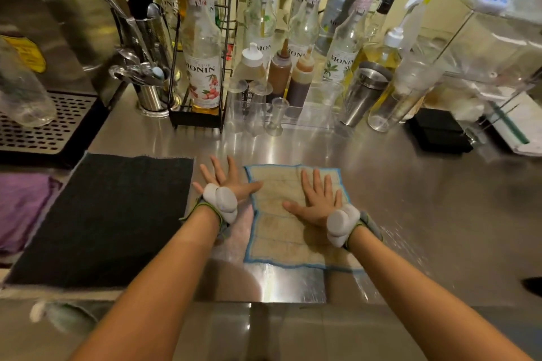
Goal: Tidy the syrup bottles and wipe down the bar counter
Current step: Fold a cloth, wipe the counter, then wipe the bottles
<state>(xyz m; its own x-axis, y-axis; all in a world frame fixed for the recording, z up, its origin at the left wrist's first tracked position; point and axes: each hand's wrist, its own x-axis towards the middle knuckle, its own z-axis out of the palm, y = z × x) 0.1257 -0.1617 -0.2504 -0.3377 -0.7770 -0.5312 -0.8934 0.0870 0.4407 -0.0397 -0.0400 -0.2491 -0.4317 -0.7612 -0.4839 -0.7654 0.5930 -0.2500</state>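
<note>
The fingers of the right hand lay straight and spread, flat on the wiping cloth, pressing it down and gripping nothing. The fingers of the left hand were splayed the same way, resting on the bare steel just left of the cloth, with the thumb reaching onto the cloth's left edge.

The cloth, beige with a blue border, was spread open on the table, near its front edge. Beyond the cloth, along the back of the table, the syrup bottles stood crowded together, one lychee bottle in a black wire rack and the rest loose beside it. Between the cloth and those bottles stood several small clear measuring cups and two brown squeeze bottles. Right of the cups stood a steel shaker and a tall clear glass. Left of the cloth lay a dark mat, almost touching the left hand, with a purple cloth further left again.

The wiping looked to be under way, the bottles not yet sorted. The likeliest trouble is a far stroke: the light cups stand closest beyond the cloth, and a push of its leading edge could tip them into the squeeze bottles. With only flat pressure holding it, the cloth could also bunch or slip on the shiny steel, and a leftward stroke might drag the mat.
</note>
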